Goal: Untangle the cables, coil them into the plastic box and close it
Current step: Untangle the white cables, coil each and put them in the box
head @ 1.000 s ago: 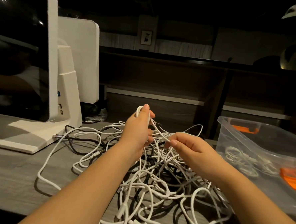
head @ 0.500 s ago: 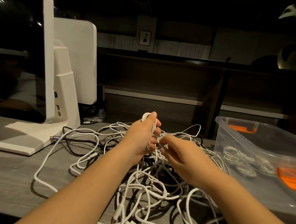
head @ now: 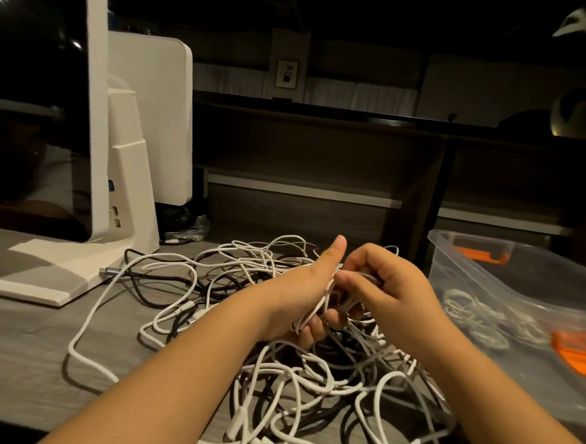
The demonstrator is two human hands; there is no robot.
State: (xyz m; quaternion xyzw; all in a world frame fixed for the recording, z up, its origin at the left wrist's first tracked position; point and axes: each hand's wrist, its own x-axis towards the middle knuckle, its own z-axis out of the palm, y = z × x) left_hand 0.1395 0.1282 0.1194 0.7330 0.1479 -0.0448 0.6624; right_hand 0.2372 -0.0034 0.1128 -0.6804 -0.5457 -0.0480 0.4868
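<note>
A tangled heap of white and dark cables lies spread on the grey table in front of me. My left hand grips a small coil of white cable above the heap, thumb pointing up. My right hand is right beside it, fingers curled around the same white cable at the coil. A clear plastic box with orange latches stands open at the right, with several coiled white cables lying inside.
A white monitor on a wide white stand occupies the left of the table, with a second white screen behind it. A dark cable with a metal plug lies by the stand. Dark shelving runs across the back.
Both hands have sunk lower toward the heap and come together. My right hand has moved left to the coil in my left hand, and more white cable is wound there.
</note>
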